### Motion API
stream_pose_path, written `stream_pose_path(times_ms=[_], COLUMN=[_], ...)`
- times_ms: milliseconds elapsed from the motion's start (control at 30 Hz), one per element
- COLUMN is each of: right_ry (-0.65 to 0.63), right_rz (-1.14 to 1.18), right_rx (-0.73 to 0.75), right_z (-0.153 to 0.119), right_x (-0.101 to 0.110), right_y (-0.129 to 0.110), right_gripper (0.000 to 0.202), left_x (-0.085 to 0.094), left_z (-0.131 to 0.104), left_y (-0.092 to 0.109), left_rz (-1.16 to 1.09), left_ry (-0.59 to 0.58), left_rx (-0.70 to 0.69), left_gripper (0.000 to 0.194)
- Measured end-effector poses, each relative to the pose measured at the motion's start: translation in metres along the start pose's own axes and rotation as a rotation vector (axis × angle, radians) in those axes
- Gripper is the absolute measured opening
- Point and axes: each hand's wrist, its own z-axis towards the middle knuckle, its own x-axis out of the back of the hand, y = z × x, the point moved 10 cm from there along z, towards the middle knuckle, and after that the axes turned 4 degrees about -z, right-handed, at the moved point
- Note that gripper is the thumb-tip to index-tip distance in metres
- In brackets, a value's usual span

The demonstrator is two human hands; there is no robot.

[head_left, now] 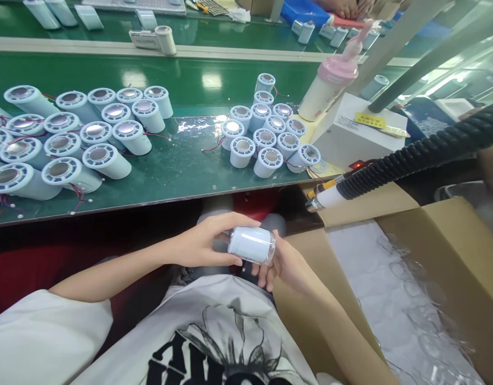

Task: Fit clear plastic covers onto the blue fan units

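Over my lap I hold a light-blue cylinder (249,243) on its side, with a clear plastic cover around it. The fingers and thumb of my left hand (206,240) grip its left end from above and below. My right hand (289,262) holds the right end, its fingers curled underneath. On the green bench, a group of similar light-blue cylinders (264,139) with silvery round tops and thin red and dark wires stands ahead of me. A larger group of the same cylinders (62,141) covers the bench to the left.
At my right, an open cardboard box (463,256) contains clear plastic pieces (426,315). A black corrugated hose (415,152) reaches in above it. A pink-topped pump bottle (329,88) stands beside a white device (351,133). Across the green conveyor (198,80), another person's hand (345,8) shows.
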Motion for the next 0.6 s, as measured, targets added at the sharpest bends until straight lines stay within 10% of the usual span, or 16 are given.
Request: stream_pose_path(times_ms=[100, 233, 467, 600], right_ry=[0.356, 0.264, -0.106, -0.009], right_rz=[-0.348, -0.679, 0.130, 0.011], right_rx=[0.565, 1.087, 0.488, 0.486], right_z=[-0.021, -0.056, -0.019, -0.022], right_x=[0.032, 0.006, 0.003, 0.011], right_y=[-0.046, -0.068, -0.036, -0.036], right_gripper=[0.025, 0.052, 0.049, 0.045], left_x=[0.000, -0.002, -0.005, -0.012], left_z=[-0.003, -0.004, -0.003, -0.007], left_y=[-0.011, -0.017, -0.010, -0.014], left_rz=[-0.113, -0.282, -0.225, -0.474], left_ry=[0.028, 0.033, -0.077, -0.097], left_rx=[0.151, 0.216, 0.104, 0.179], left_gripper=[0.065, 0.061, 0.077, 0.074])
